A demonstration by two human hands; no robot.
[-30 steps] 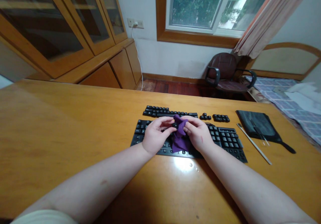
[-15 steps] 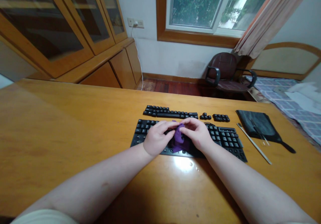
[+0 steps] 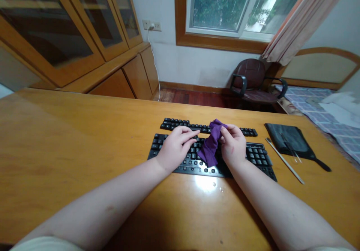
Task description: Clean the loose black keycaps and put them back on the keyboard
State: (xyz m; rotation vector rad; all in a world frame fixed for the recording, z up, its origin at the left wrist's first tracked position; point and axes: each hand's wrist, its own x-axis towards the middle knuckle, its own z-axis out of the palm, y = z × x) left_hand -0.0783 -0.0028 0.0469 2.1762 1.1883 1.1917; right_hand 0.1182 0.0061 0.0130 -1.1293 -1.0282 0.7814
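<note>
My right hand [image 3: 234,146] is closed on a purple cloth [image 3: 209,148], which it holds up over the middle of a black keyboard [image 3: 254,157] so that it hangs down. My left hand [image 3: 174,148] lies over the left half of the keyboard. Its fingers are drawn together and point right, toward the cloth, with the thumb tucked under. Whether they pinch a key is hidden. Rows of loose black keycaps [image 3: 180,124] lie on the wooden desk [image 3: 70,138] just behind the keyboard.
A black pouch [image 3: 289,140] and a thin pale stick tool [image 3: 285,162] lie right of the keyboard. Beyond the desk are a dark office chair [image 3: 253,80], wooden glass-door cabinets [image 3: 84,37] at left and a bed [image 3: 332,108] at right.
My hands were together around the cloth and a small black key. They have parted: the right hand lifted the cloth up and right, and the left hand moved slightly away over the keys.
</note>
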